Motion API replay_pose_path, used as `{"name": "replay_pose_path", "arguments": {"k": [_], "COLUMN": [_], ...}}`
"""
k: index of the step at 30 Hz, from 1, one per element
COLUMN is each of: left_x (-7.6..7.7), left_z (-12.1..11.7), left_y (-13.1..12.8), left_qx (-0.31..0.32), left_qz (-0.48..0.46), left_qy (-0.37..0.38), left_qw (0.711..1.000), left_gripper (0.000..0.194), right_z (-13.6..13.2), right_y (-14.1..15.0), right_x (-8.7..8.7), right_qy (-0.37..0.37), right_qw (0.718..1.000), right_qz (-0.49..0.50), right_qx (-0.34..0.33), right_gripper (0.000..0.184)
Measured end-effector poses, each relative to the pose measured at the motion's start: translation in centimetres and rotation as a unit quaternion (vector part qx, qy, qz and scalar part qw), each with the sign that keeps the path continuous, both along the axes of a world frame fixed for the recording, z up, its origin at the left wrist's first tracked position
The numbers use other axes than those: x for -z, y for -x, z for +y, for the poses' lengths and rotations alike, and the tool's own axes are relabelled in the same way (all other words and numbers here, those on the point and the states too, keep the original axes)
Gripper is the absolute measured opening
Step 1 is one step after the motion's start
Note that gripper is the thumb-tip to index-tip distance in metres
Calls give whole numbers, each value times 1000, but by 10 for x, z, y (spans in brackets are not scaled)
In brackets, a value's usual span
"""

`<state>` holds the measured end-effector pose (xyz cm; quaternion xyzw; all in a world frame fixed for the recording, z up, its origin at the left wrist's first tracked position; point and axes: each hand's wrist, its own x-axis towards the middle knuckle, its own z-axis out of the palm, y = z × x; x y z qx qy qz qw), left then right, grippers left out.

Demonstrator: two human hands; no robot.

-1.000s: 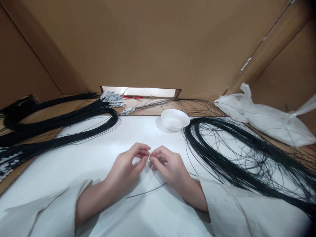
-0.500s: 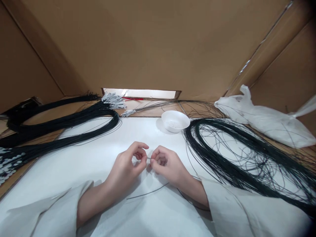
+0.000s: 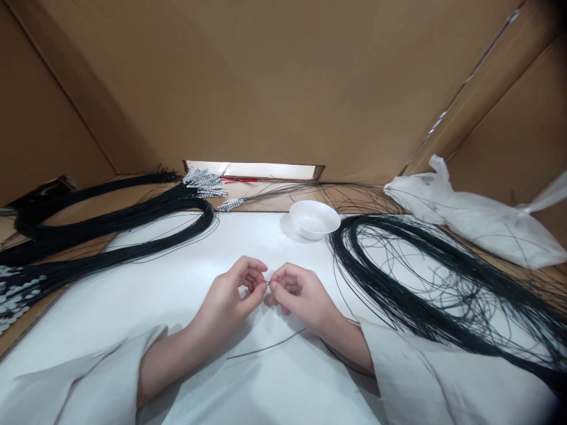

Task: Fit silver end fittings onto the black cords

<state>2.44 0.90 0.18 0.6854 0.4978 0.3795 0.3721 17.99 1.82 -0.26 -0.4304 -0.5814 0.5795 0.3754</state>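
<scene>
Over the middle of the white work surface [image 3: 248,389], my left hand [image 3: 237,292] and my right hand [image 3: 301,295] meet fingertip to fingertip. Both pinch a thin dark cord [image 3: 268,284], of which only a short bit shows between them. Whether a small piece sits on it is too fine to tell. A loose length of dark cord [image 3: 266,350] lies on the surface below, running under my right wrist. Beyond my hands stands a white bowl [image 3: 313,221]; its contents are too small to make out.
A large loop of dark cords [image 3: 376,277] spreads at the right. Bundles of black cords [image 3: 146,206] with white tips [image 3: 204,182] lie at the left. A white plastic bag [image 3: 487,221] rests at the back right. Cardboard walls [image 3: 283,82] enclose the surface.
The fingertips of my hands have come slightly closer, so less cord shows between them. The lower fingers of my right hand have shifted a little.
</scene>
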Motion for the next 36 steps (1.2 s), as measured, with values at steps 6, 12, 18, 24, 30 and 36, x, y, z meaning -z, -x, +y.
{"name": "replay_pose_path", "arguments": {"k": [6, 12, 18, 24, 30, 36], "left_x": [-5, -6, -4, -4, 8, 15], "left_z": [0, 4, 4, 15, 70, 109], "left_y": [1, 2, 0, 1, -3, -28], "left_qx": [11, 18, 17, 21, -45, -15], "left_qz": [27, 28, 23, 29, 165, 183], "left_qy": [-2, 16, 14, -37, -136, -163], "left_qw": [1000, 999, 999, 999, 976, 969], "left_gripper": [6, 7, 7, 10, 18, 22], "right_z": [0, 1, 1, 6, 10, 7], "right_y": [-2, -3, -3, -4, -5, -4], "right_x": [2, 3, 5, 0, -1, 0], "right_qy": [-19, -34, -25, 5, 33, 30], "right_qw": [999, 998, 998, 998, 988, 987], "right_qz": [-28, -47, -57, -16, 31, 44], "right_qx": [5, 3, 2, 60, 150, 149], "right_gripper": [9, 6, 12, 8, 11, 9]}}
